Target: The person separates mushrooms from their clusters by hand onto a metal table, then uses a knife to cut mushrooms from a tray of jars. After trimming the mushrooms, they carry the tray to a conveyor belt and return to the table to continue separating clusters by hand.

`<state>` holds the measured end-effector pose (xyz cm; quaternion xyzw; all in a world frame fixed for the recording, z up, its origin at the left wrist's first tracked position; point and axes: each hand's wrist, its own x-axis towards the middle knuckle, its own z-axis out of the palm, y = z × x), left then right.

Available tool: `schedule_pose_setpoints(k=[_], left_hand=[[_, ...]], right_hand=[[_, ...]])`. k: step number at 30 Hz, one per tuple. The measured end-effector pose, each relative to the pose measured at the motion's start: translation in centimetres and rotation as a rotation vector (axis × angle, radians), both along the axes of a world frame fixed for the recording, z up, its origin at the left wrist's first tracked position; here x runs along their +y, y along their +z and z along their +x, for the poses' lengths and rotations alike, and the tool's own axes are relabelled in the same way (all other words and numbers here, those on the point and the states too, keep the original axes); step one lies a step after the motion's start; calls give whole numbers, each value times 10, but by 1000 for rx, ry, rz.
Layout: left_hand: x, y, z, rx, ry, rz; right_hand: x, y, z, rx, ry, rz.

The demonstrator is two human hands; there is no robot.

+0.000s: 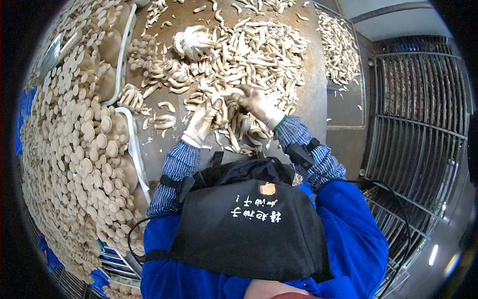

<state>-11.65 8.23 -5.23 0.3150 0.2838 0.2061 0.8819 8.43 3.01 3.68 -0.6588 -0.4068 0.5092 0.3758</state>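
Observation:
My left hand, in a white glove, is closed at the near side of a big heap of loose mushrooms, thumb and fingers around a pale mushroom stem. To its right my right hand, gloved in white with a green cuff edge, bends its fingers over a pale mushroom at the fingertips. The two hands are a short way apart. Long, slender mushrooms lie below and between them. Beyond my left hand rests a whole white mushroom cluster, with brownish clumps beside it.
The heap lies on a metal table. White-rimmed trays packed with round-capped mushrooms stand along the left. On the right are a lower tray of loose mushrooms and a metal rack. A black apron covers my front.

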Motion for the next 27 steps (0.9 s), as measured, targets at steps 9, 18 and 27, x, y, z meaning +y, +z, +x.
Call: schedule_pose_setpoints(k=[9, 18, 27], left_hand=[[1, 6, -3, -218, 17, -61], [-5, 23, -3, -120, 79, -34], [-10, 7, 0, -63, 234, -70]], right_hand=[[-12, -34, -3, 274, 71, -80], [-5, -17, -10, 145, 256, -184], [-10, -17, -19, 15, 283, -104]])
